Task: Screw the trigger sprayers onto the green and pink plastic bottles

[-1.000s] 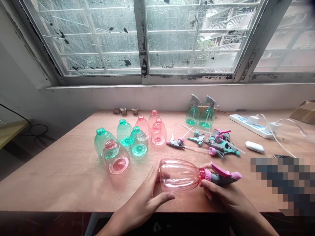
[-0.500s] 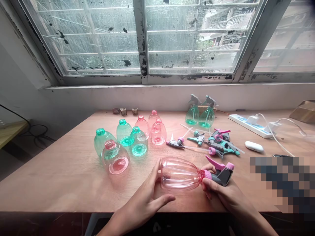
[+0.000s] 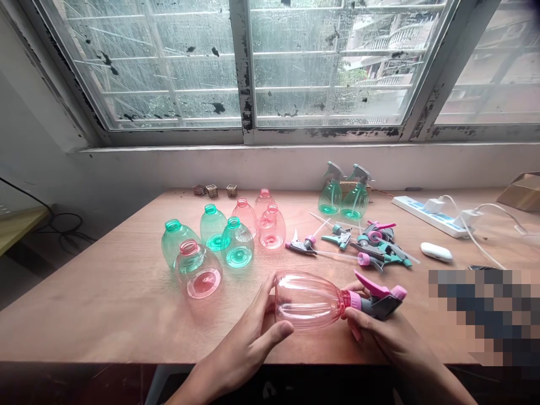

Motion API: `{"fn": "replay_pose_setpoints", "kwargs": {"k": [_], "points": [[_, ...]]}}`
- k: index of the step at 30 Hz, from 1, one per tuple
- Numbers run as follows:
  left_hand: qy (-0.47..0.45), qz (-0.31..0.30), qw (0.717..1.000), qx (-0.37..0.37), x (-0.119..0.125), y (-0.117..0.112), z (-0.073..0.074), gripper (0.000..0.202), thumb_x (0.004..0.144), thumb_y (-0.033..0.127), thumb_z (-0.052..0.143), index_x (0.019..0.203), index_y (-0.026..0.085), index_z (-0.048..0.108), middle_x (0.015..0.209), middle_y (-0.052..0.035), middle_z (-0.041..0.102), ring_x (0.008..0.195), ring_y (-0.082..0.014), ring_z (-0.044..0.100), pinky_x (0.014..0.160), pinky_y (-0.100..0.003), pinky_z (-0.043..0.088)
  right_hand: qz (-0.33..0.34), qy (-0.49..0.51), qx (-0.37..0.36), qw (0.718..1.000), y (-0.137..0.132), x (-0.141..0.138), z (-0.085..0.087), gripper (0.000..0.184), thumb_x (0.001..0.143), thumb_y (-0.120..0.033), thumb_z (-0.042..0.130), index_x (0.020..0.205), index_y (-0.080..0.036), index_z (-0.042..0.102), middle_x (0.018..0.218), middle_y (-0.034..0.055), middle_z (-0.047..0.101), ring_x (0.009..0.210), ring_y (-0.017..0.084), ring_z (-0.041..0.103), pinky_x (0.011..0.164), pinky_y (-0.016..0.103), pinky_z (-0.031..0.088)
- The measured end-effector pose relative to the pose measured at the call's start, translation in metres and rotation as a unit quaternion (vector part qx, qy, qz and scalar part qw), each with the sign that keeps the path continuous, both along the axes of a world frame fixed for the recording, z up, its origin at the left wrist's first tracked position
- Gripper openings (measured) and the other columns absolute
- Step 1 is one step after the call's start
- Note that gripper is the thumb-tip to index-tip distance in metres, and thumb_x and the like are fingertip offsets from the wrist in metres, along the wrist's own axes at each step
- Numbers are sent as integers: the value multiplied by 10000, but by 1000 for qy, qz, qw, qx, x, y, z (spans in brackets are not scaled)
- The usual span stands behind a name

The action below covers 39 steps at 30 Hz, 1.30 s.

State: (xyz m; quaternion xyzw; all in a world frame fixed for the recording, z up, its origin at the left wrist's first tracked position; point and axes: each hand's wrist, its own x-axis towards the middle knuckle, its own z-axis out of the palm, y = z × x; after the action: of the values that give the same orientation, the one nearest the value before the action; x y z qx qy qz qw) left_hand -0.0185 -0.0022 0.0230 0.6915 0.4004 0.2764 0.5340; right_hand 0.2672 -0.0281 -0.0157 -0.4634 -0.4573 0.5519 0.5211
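A clear pink spray bottle (image 3: 310,299) lies on its side in the air above the table's front part, base to the left. My left hand (image 3: 257,332) holds it at the base, thumb at the lower edge and fingers behind. My right hand (image 3: 375,326) grips its neck near the pink collar (image 3: 353,300). A dark grey spray head with a pink trigger (image 3: 371,284) sits on the neck and points right. Beyond my hands lie several loose spray heads (image 3: 373,247) in a pile. Open-necked pink bottles (image 3: 272,228) and green bottles (image 3: 237,243) stand to the left.
Two green spray bottles with grey heads (image 3: 354,197) stand at the back. On the right are a white power strip (image 3: 430,216) with plugs and cables, a white case (image 3: 436,252) and a cardboard box (image 3: 521,191). Small cubes (image 3: 211,191) lie near the wall.
My left thumb has come in against the bottle's base. The spray head has turned slightly and shifted a little right. Things on the table lie as before.
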Motion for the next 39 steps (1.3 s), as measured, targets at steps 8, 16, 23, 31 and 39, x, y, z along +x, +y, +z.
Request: {"fn": "replay_pose_setpoints", "kwargs": {"k": [8, 16, 23, 31, 39], "points": [[-4, 10, 999, 52, 1, -1, -8, 857, 996, 376, 705, 1691, 357, 203, 1787, -6, 200, 1621, -318, 258, 1344, -511, 173, -7, 39, 22, 999, 5, 4, -2, 298, 926, -440, 796, 1036, -206, 647, 654, -34, 602, 552, 150, 498, 587, 309, 432], [13, 7, 1000, 16, 1, 0, 2, 1042, 932, 384, 774, 1712, 246, 97, 1789, -96, 180, 1632, -360, 200, 1340, -515, 188, -4, 24, -8, 1000, 1, 2, -8, 410, 857, -439, 865, 1127, -199, 671, 631, -26, 644, 566, 160, 539, 569, 293, 409], [-11, 7, 1000, 14, 2, 0, -3, 1000, 951, 376, 761, 1709, 292, 113, 1729, -105, 351, 1577, -345, 347, 1314, -522, 284, -14, 5, 3, 1000, 1, -1, -4, 413, 851, -500, 849, 1077, -193, 691, 563, -33, 620, 532, 173, 542, 564, 306, 409], [-44, 7, 999, 14, 2, 1, -12, 936, 990, 376, 714, 1703, 359, 109, 1783, -64, 205, 1531, -340, 410, 1299, -510, 309, -25, 14, 25, 999, 5, 1, -6, 346, 870, -473, 841, 1031, -212, 678, 643, -10, 663, 520, 160, 536, 548, 308, 424], [-33, 6, 999, -39, 5, 2, -3, 1099, 836, 376, 874, 1697, 245, 203, 1409, -114, 610, 1379, -351, 510, 1210, -448, 425, -27, 7, 9, 1000, 0, 0, -3, 461, 859, -459, 851, 1190, -188, 680, 591, -46, 613, 482, 143, 510, 524, 294, 397]]}}
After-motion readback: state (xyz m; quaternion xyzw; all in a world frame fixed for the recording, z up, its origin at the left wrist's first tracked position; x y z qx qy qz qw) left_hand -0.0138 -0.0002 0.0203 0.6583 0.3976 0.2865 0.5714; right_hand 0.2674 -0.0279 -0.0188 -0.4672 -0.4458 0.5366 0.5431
